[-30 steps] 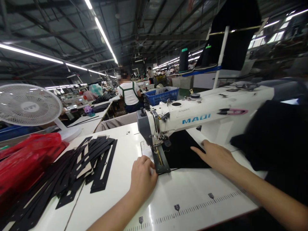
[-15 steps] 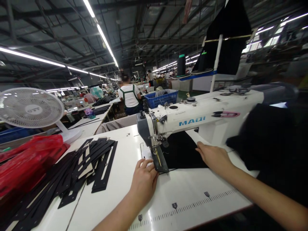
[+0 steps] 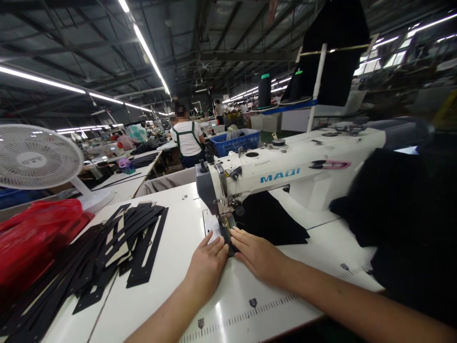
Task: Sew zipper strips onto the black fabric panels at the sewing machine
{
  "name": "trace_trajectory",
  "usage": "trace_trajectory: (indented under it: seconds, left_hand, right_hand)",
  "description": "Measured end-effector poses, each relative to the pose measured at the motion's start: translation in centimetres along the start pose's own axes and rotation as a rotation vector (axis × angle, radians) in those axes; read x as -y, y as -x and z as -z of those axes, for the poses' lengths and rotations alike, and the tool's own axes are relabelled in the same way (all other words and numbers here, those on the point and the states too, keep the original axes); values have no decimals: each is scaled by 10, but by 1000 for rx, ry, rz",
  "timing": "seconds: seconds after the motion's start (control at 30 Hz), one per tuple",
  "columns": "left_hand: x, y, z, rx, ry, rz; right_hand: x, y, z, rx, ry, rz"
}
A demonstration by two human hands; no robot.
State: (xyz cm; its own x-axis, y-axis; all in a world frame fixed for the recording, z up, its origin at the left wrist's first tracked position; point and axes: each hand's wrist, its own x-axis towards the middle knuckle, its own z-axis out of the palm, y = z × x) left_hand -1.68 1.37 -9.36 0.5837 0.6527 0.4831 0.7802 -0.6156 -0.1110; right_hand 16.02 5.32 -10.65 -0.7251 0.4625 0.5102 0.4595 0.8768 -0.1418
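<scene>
A small dark strip-shaped piece (image 3: 223, 232) with a gold-coloured line lies under the needle end of the white sewing machine (image 3: 310, 178). My left hand (image 3: 207, 259) rests along its left edge, fingers stretched out and flat. From the other side, my right hand (image 3: 260, 257) lays extended fingertips on the piece, close to the left fingers. The fingers cover much of its near end. A black fabric panel (image 3: 273, 221) lies flat under the machine arm, right of the needle, and neither hand holds it.
Black slotted strips (image 3: 143, 238) are piled on the left of the white table (image 3: 178, 295), beside a red plastic bag (image 3: 46, 233) and a white fan (image 3: 39, 157). Dark cloth (image 3: 403, 214) bulks at right. A blue basket (image 3: 235, 143) and a person (image 3: 187, 136) are beyond.
My right hand has left the black fabric panel's edge and moved left onto the strip-shaped piece. My left hand stays beside that piece. The view has shifted slightly.
</scene>
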Motion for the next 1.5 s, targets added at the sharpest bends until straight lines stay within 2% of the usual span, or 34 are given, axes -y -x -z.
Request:
trace_trajectory:
  seconds: [0.13,0.3,0.5,0.7,0.83,1.13,1.33,1.5]
  left_hand:
    - [6,-2,-1,16,14,-20]
    - [21,-8,-9,7,16,-58]
    - [37,-12,-21,35,7,-31]
    - [36,-14,-18,66,37,0]
    - [39,-19,-20,85,39,-2]
    - [48,-23,-27,40,-13,-7]
    - [50,-23,-29,37,-33,-11]
    - [50,-24,-29,58,-30,19]
  right_hand:
    - [-6,0,5,41,2,-7]
    - [-15,-10,0,83,-2,-18]
    - [-26,-22,-10,15,-36,-61]
    - [-27,-13,-21,-94,145,4]
    - [-33,-17,-24,-62,172,31]
    - [-42,-24,-28,-23,127,26]
    - [-44,-27,-34,-38,119,-27]
    - [-42,-29,-31,-16,83,-41]
